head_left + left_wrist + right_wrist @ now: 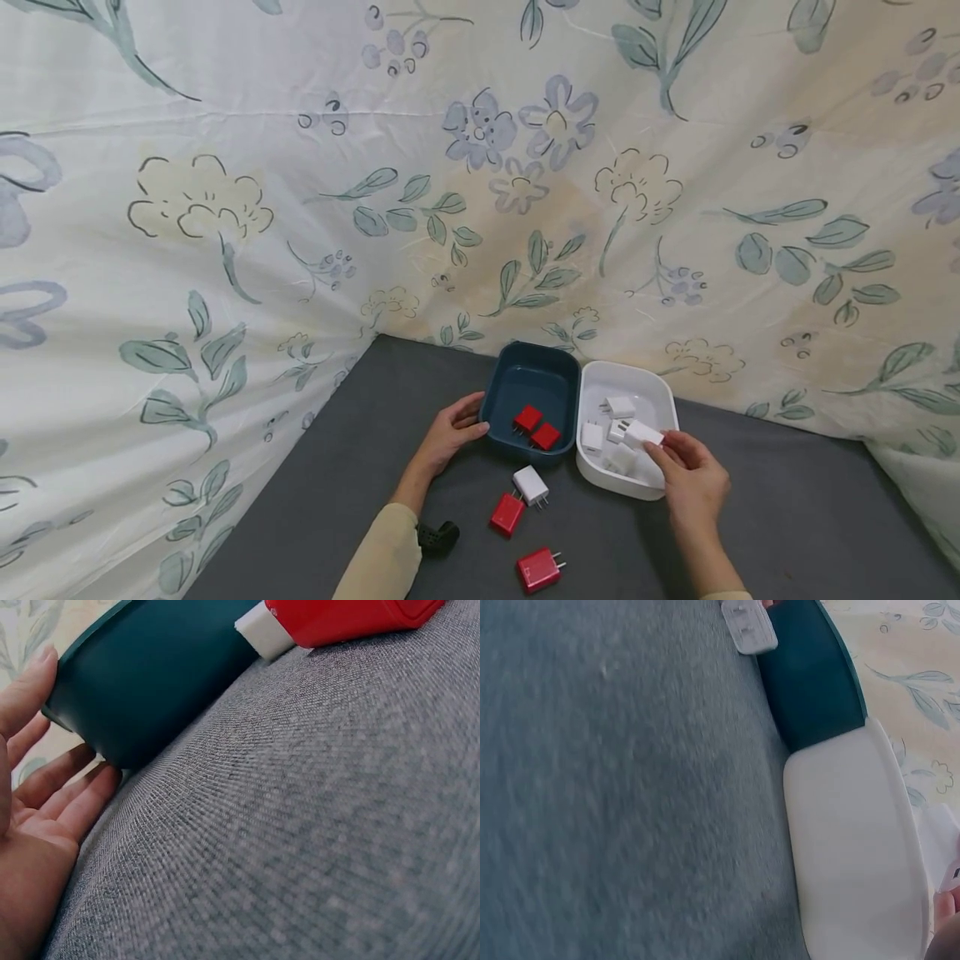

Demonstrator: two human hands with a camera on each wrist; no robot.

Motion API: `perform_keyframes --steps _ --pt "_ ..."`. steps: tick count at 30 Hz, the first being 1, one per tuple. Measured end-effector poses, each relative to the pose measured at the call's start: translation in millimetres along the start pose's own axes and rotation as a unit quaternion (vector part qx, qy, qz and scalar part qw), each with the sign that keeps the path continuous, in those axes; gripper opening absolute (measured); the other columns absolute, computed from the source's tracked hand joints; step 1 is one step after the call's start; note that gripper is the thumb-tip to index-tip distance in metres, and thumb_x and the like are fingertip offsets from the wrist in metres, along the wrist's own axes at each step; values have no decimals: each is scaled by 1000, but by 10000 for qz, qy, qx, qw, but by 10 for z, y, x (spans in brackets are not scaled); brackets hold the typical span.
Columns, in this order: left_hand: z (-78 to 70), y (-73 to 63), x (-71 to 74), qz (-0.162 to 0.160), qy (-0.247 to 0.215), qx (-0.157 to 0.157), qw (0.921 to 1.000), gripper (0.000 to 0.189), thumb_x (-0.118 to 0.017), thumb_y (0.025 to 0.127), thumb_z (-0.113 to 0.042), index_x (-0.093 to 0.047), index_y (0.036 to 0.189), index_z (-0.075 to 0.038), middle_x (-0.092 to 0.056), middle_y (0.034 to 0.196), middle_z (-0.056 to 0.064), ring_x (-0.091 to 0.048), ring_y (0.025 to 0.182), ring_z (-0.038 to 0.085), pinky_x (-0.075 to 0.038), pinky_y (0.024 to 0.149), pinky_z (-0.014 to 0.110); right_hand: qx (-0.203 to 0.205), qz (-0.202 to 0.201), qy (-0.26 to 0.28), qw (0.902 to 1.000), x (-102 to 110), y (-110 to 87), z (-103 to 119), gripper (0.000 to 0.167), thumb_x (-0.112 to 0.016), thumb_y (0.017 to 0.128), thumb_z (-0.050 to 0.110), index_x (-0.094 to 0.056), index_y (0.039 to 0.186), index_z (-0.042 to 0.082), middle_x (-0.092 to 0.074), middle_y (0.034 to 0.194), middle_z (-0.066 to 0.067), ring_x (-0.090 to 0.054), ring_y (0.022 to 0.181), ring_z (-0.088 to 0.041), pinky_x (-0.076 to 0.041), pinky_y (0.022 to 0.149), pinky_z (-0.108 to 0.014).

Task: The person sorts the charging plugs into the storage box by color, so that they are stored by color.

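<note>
In the head view my right hand [696,482] pinches a white charger plug [642,434] above the white bin [666,400]. Part of that hand shows at the lower right edge of the right wrist view. Several white charger plugs [619,407] lie inside the white bin. My left hand [448,433] touches the left side of the dark teal bin [534,372]. The left wrist view shows its thumb by the rim and its extended fingers [94,799] at the bin's base. Two red charger plugs [545,436] are in the teal bin.
On the grey cloth, a white charger plug [531,485] and a red one [507,514] lie in front of the bins. Another red charger plug [539,570] is nearer. The bins stand side by side before a floral curtain [517,275]. A black strap [438,539] shows by the left wrist.
</note>
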State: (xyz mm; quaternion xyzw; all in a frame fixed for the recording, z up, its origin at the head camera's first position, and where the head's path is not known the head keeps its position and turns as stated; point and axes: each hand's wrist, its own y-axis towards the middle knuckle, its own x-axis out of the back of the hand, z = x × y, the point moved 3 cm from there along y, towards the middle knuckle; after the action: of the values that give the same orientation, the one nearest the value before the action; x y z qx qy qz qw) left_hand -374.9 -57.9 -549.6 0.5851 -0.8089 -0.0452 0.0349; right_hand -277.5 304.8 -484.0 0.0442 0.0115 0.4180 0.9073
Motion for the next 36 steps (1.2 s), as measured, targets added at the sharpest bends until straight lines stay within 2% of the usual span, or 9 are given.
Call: perform_keyframes --steps 5,12,19,28,36 --pt "-46 -15 -9 127 -7 47 9999 65 -68 92 -17 -39 149 -10 -45 149 19 -48 133 35 -49 102 41 -39 -106 -90 9999 74 46 -23 47 -91 65 11 -70 106 3 -68 79 18 -66 69 8 -51 62 -7" --pt "-265 -113 -29 224 -13 9 9997 64 -67 92 -15 -39 148 -6 -45 148 23 -49 132 36 -48 102 41 22 -124 53 9999 110 49 -73 45 -90 66 8 -69 105 0 -68 77 19 -66 70 8 -50 63 -6" --pt "-275 -117 -24 198 -15 -1 9998 66 -70 91 -19 -40 148 -7 -46 147 22 -50 131 35 -49 102 41 -56 -192 299 9994 135 69 -98 46 -89 66 6 -68 106 -1 -69 79 17 -66 71 7 -51 64 -6" --pt "-286 -124 -27 312 41 38 9995 66 -69 92 -20 -38 149 -7 -44 149 22 -48 133 37 -48 103 42 -120 -304 38 9995 146 99 -121 44 -90 67 12 -69 105 4 -68 80 18 -65 71 9 -50 64 -6" --pt "-293 -132 -27 348 74 25 9994 67 -68 92 -19 -36 150 -5 -42 149 24 -46 134 38 -46 104 43 37 -382 -138 9992 157 140 -114 42 -89 69 11 -69 105 2 -67 78 19 -64 70 10 -49 63 -4"
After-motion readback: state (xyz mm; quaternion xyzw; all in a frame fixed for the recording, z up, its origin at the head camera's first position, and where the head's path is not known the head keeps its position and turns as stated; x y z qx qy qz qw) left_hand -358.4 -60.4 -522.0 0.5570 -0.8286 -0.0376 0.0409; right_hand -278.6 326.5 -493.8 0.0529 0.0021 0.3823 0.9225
